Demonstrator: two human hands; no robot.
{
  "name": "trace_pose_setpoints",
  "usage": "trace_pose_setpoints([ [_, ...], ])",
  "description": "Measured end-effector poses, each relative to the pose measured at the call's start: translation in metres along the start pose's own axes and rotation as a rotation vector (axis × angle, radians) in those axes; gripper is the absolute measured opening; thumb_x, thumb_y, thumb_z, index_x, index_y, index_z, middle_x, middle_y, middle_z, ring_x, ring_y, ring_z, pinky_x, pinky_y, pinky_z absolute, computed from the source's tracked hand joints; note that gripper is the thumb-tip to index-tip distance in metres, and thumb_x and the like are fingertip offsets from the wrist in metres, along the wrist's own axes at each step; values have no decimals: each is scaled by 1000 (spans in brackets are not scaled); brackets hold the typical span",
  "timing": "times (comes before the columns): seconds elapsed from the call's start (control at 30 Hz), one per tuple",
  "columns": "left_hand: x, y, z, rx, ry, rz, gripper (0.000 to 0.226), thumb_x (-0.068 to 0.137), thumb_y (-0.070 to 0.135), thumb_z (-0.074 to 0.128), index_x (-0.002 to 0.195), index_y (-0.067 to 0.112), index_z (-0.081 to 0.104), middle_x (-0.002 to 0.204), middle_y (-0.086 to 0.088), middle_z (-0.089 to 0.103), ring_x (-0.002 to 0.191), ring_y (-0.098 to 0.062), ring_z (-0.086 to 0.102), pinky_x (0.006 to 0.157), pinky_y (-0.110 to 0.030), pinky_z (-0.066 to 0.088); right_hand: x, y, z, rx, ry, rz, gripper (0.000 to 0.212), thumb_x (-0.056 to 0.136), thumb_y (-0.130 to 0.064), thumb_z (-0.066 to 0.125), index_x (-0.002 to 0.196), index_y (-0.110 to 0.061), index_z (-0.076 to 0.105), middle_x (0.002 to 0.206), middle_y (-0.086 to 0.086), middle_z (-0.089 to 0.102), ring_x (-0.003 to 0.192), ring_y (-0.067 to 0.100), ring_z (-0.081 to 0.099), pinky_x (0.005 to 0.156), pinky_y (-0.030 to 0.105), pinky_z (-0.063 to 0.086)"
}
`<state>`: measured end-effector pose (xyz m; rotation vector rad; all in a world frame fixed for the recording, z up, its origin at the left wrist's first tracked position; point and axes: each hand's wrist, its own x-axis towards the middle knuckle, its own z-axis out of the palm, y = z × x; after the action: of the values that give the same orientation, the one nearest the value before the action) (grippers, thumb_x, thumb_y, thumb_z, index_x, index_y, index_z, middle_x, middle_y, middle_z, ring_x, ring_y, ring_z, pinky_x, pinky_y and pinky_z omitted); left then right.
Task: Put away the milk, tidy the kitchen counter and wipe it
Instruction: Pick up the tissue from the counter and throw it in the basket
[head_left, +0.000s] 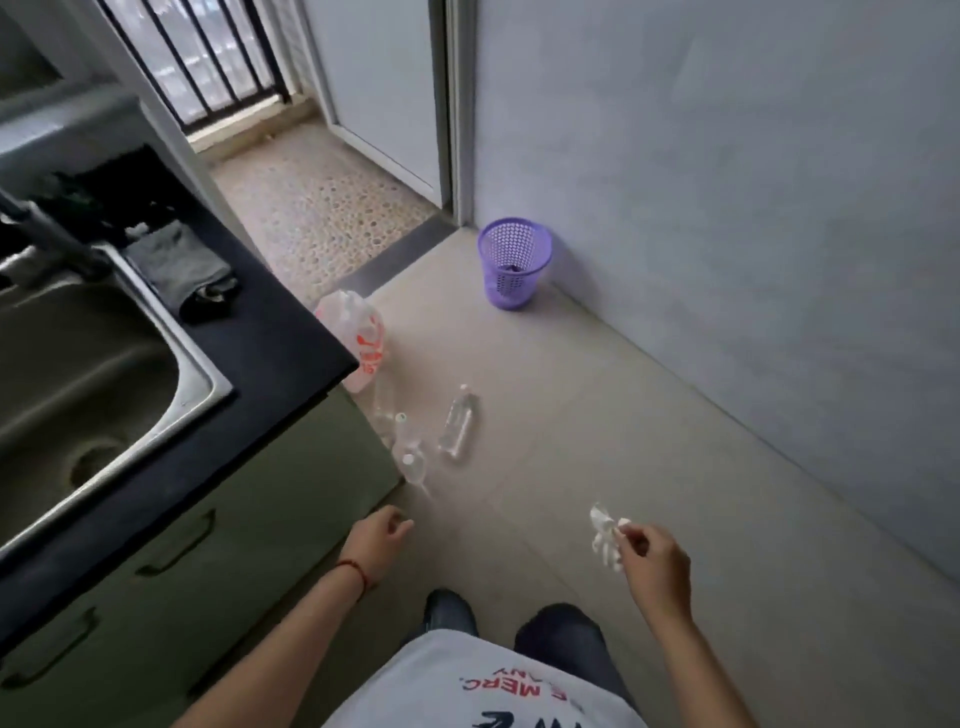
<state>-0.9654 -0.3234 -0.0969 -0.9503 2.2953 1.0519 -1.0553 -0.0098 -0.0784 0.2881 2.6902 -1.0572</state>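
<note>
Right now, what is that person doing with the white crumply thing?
The person stands beside the kitchen counter, pinching a crumpled white tissue in the fingers of the right hand. The left hand hangs empty. A purple bin sits ahead by the wall, so the tissue may be headed there. Clear bottles stand on the floor.

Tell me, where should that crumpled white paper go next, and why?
Probably into the purple basket: step toward it and drop the paper in. The right hand pinches a crumpled white paper, the basket stands open-topped on the floor by the wall ahead, and the left hand holds nothing.
</note>
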Motion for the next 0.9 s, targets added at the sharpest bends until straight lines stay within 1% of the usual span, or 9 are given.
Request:
trace_pose_setpoints([
  [0.07,34,41,-7,6,-4,58,26,89,23,54,107,7,62,107,-15,67,99,-26,60,74,-25,39,17,1,-4,8,20,45,7,82,-10,66,80,-4,68,82,16,67,75,31,60,69,32,44],
  [0.2,100,117,-13,-12,3,91,31,89,26,54,112,6,60,109,-16,68,100,-26,62,75,-22,39,72,5,-14,2,28,120,8,79,-7,67,86,-4,70,84,18,69,78,31,62,70,32,44],
  [0.3,139,162,-16,-47,54,75,32,89,27,54,113,6,61,111,-16,68,102,-27,62,81,-25,42,129,-2,-26,-5,-7,107,10,79,-5,66,88,-2,70,87,19,69,81,32,63,72,34,46],
  [0.37,155,182,-18,-68,86,39,32,89,28,53,113,7,61,112,-16,67,103,-27,62,85,-27,43,171,-13,-35,-18,-41,85,10,79,-4,65,88,-2,69,88,19,69,80,31,62,71,32,45],
  [0.5,176,205,-14,-103,93,-50,31,89,26,54,112,5,60,110,-17,67,100,-28,61,85,-30,44,255,-49,-53,-28,-90,-21,10,80,-6,63,89,-5,69,88,14,67,76,24,58,67,25,39],
  [0.63,192,210,-16,-146,115,-154,26,88,19,55,107,1,62,106,-20,68,96,-30,62,81,-32,45,331,-90,-56,-67,-144,-75,13,80,-6,63,91,-3,68,91,16,67,82,29,60,70,24,37],
  [0.77,222,213,-26,-205,126,-247,24,89,21,53,104,5,62,102,-17,69,86,-25,60,75,-30,44,400,-131,-41,-86,-184,-128,14,79,-7,66,92,-4,70,91,16,69,82,29,62,69,24,38],
  [0.87,262,227,-39,-254,122,-273,26,90,22,51,109,6,60,104,-16,68,90,-29,62,84,-37,50,448,-157,-24,-112,-204,-122,14,79,-8,65,92,-3,70,92,18,69,84,29,62,69,24,38],
  [0.9,277,235,-45,-265,125,-278,28,90,22,52,110,5,60,106,-17,67,91,-30,62,84,-38,51,462,-167,-19,-118,-211,-114,14,80,-8,65,93,-3,69,93,18,69,84,29,62,70,24,38],
])
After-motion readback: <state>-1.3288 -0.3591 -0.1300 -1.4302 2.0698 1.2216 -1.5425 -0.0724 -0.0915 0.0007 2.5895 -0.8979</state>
